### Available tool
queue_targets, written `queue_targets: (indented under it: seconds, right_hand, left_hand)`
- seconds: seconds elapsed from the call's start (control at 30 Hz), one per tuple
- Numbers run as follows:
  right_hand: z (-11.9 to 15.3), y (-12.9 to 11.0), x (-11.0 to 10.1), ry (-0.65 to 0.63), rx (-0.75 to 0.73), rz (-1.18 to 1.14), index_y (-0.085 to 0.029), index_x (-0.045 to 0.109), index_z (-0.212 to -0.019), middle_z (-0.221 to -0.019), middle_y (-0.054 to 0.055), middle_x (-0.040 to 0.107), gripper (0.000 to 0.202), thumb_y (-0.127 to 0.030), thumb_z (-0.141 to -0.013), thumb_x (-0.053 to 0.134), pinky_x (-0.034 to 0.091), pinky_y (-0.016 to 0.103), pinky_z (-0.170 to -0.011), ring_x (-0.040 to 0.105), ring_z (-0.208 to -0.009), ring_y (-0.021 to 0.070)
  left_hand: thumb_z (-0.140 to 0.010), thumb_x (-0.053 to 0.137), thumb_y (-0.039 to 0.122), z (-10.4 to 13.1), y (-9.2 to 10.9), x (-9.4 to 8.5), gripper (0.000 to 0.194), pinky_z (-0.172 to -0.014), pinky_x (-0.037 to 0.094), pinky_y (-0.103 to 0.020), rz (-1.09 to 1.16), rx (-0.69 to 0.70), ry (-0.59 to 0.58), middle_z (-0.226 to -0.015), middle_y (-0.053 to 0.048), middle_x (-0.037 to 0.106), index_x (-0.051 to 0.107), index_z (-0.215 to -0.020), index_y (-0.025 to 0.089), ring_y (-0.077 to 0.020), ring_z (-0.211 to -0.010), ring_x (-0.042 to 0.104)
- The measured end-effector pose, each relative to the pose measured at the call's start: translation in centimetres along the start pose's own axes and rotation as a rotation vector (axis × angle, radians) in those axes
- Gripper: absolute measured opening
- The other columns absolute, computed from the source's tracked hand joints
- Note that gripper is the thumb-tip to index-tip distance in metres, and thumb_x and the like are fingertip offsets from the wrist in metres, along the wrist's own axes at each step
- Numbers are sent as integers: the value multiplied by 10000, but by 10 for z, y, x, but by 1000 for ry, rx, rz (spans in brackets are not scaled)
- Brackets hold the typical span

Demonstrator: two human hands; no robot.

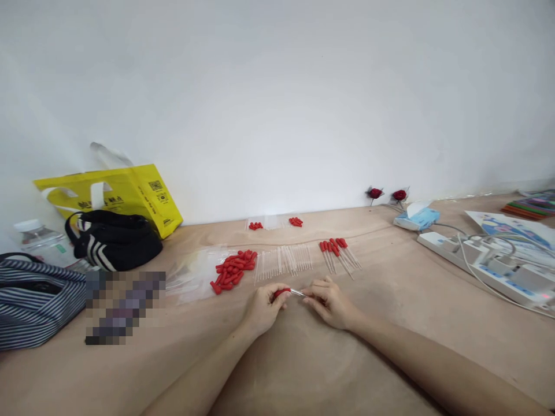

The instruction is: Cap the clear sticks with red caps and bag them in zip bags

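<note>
In the middle of the table, my left hand (263, 307) pinches a small red handle (281, 292). A thin shiny rod (297, 293) reaches from the handle to my right hand (330, 303), whose fingertips are closed on its other end. Whether the rod sits inside the handle is too small to tell. Beyond my left hand lies a pile of loose red handles (234, 269). Beside the pile, a row of thin pale rods (284, 261) is spread out. Farther right lie several rods with red handles on their ends (333, 247).
Clear plastic bags (193, 283) lie left of the pile. At the left stand a yellow bag (150, 196), a black pouch (121, 240) and a striped bag (39, 300). A power strip (481, 266) with cables and a blue tissue pack (416, 218) are at the right.
</note>
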State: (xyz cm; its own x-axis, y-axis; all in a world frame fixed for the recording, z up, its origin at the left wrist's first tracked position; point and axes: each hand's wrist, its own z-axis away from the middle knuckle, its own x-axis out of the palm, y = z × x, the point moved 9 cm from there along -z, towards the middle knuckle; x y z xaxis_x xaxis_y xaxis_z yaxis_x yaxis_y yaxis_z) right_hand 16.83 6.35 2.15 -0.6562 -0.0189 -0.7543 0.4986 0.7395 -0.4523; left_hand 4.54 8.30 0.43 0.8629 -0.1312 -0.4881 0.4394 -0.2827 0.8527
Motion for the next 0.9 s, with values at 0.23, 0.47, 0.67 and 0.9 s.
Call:
queue_targets:
  seconds: [0.23, 0.47, 0.67, 0.9]
  right_hand:
    - [-3, -4, -3, -45, -109, 106, -220, 605, -954, -740, 9, 620, 220, -202, -849, 412, 223, 318, -741, 511, -652, 109]
    - [-3, -6, 0, -53, -105, 172, -196, 590, -880, -743, 15, 604, 225, -174, -852, 368, 212, 303, -698, 477, -645, 113]
    - [-5, -7, 6, -69, -85, 170, -176, 552, -865, -762, 26, 602, 223, -176, -868, 330, 213, 289, -679, 477, -668, 117]
    - [-7, -9, 11, -115, -90, 173, -179, 537, -833, -763, 12, 599, 207, -169, -858, 332, 207, 285, -678, 471, -646, 111]
  left_hand:
    - [-771, 469, 239, 7, 14, 4, 177, -505, 404, -200, -153, 91, -31, -628, 11, 560, 625, -775, 156, -100, -504, 515]
    - [-794, 451, 228, 12, 30, 8, 170, -540, 385, -208, -339, 189, -52, -607, 16, 527, 603, -757, 162, -115, -561, 507]
    - [-814, 423, 221, 12, 37, 9, 189, -545, 365, -211, -371, 246, -61, -576, 24, 491, 579, -725, 162, -118, -565, 482]
    - [-822, 413, 220, 13, 38, 12, 213, -543, 360, -211, -373, 269, -110, -580, 23, 481, 564, -686, 160, -113, -558, 469]
